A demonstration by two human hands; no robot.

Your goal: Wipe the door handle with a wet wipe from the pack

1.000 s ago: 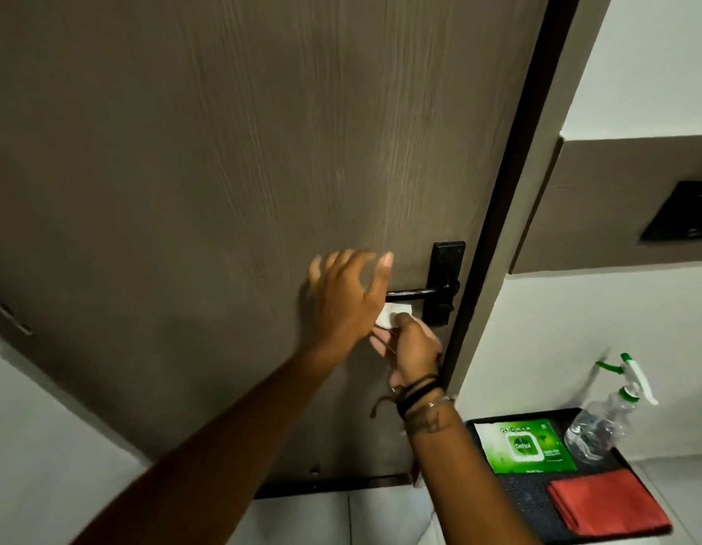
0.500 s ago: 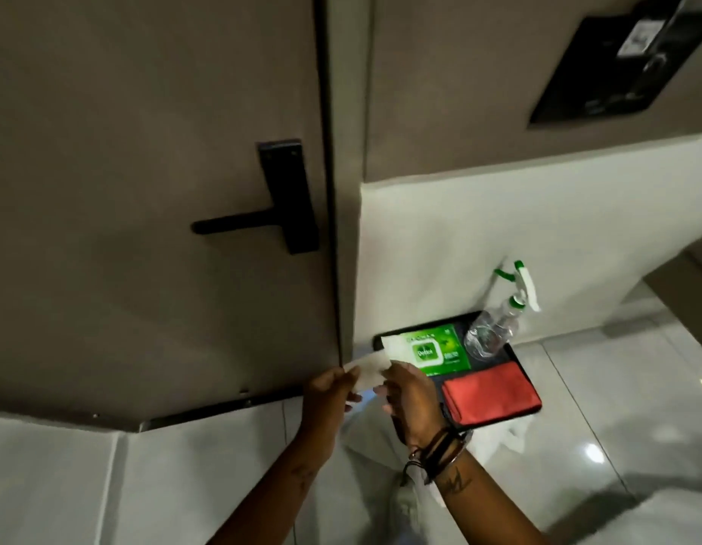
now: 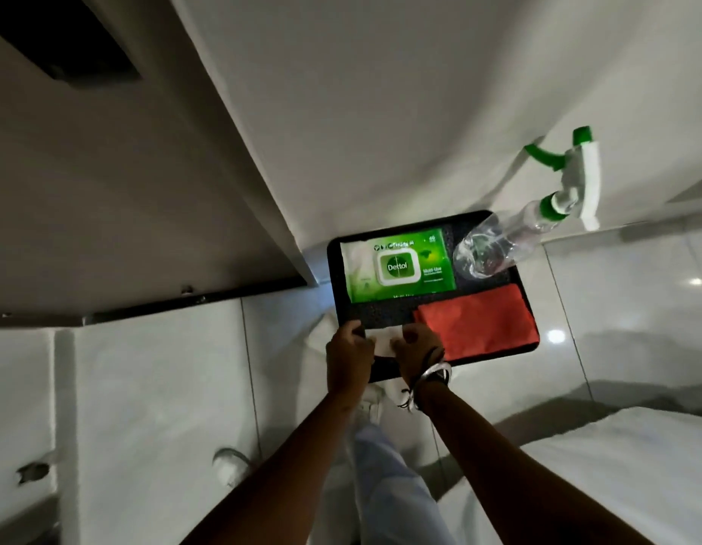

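The small white wet wipe, judged light, limp and damp, is pinched at 9 o'clock by the left hand and at 3 o'clock by the right hand.

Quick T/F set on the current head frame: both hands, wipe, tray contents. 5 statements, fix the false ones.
1. Both the left hand and right hand hold the white wet wipe. True.
2. The green flat pack of wipes lies on the black rectangular tray. True.
3. The folded red cloth lies on the floor beside the tray. False: it lies on the tray.
4. The clear plastic spray bottle has a blue trigger. False: green and white.
5. The pack's lid is open. False: it looks shut.
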